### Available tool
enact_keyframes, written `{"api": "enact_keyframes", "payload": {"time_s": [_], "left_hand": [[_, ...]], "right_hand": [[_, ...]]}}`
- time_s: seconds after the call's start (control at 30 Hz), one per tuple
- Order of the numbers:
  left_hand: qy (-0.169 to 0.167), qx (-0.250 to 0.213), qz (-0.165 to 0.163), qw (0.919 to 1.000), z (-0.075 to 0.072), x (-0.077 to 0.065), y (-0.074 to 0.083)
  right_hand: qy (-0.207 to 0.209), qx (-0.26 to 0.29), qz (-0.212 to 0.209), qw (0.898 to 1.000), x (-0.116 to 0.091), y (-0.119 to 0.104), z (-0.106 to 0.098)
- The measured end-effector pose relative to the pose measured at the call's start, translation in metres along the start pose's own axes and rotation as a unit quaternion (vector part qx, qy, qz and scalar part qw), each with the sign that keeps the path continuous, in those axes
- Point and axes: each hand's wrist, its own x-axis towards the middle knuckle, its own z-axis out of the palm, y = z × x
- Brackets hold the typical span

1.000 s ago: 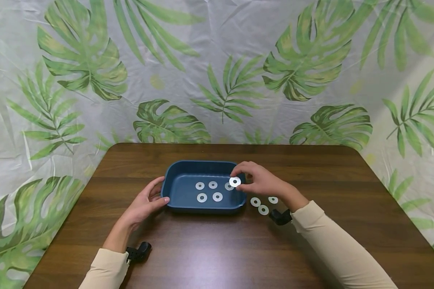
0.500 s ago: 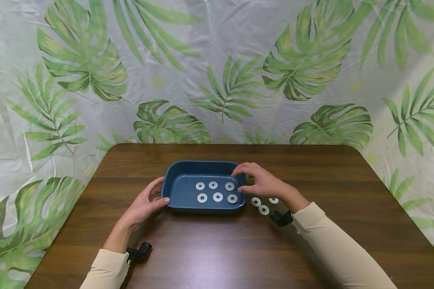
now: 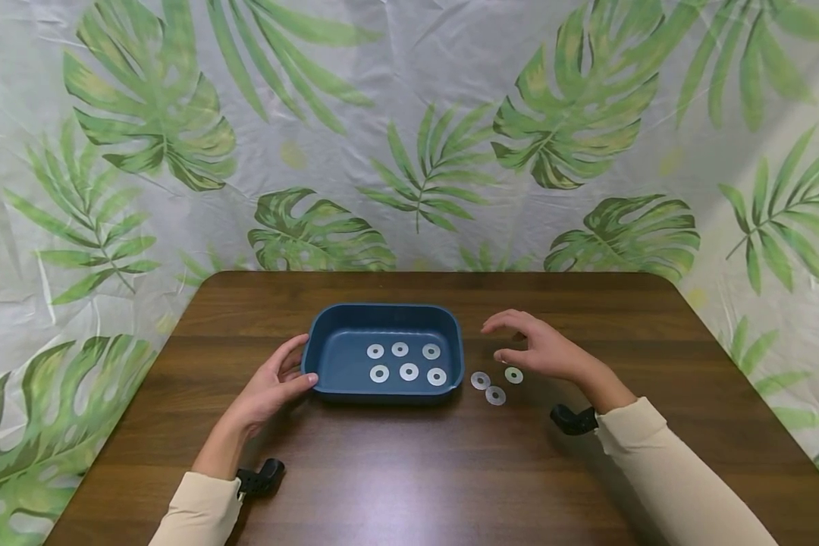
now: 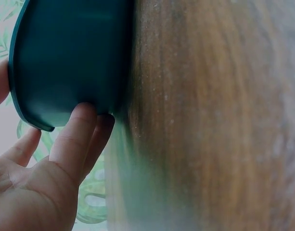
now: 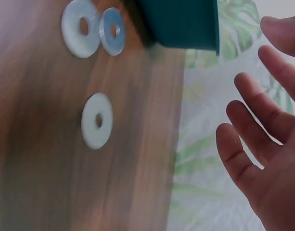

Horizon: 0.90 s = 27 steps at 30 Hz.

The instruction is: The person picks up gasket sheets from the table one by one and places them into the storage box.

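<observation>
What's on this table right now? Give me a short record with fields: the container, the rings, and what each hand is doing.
container: blue tray on a wooden table
rings in tray: six white washers
rings on table: three loose washers, just right of the tray
left hand: fingers touch the tray's left end
right hand: open, holds nothing, hovers above the loose washers
backdrop: leaf-print sheet

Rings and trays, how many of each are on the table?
White rings in the blue tray: 6
White rings on the table: 3
Blue trays: 1
Total: 10 things
</observation>
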Motion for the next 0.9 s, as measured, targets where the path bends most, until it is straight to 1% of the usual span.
{"api": "enact_keyframes", "payload": {"time_s": [0.27, 0.5, 0.73, 0.9], "left_hand": [[0.001, -0.004, -0.003, 1.0000, 0.000, 0.000, -0.001], [0.005, -0.002, -0.004, 1.0000, 0.001, 0.001, -0.001], [0.004, -0.005, -0.002, 1.0000, 0.000, 0.000, -0.002], [0.002, -0.001, -0.001, 1.0000, 0.001, 0.000, 0.000]], "right_hand": [[0.005, -0.041, -0.023, 0.999, -0.020, 0.012, -0.003], [0.010, -0.098, -0.025, 0.995, -0.033, 0.025, -0.001], [-0.004, -0.095, 0.004, 0.995, -0.040, 0.034, 0.000], [-0.006, -0.094, -0.001, 0.996, -0.039, 0.037, 0.003]]}}
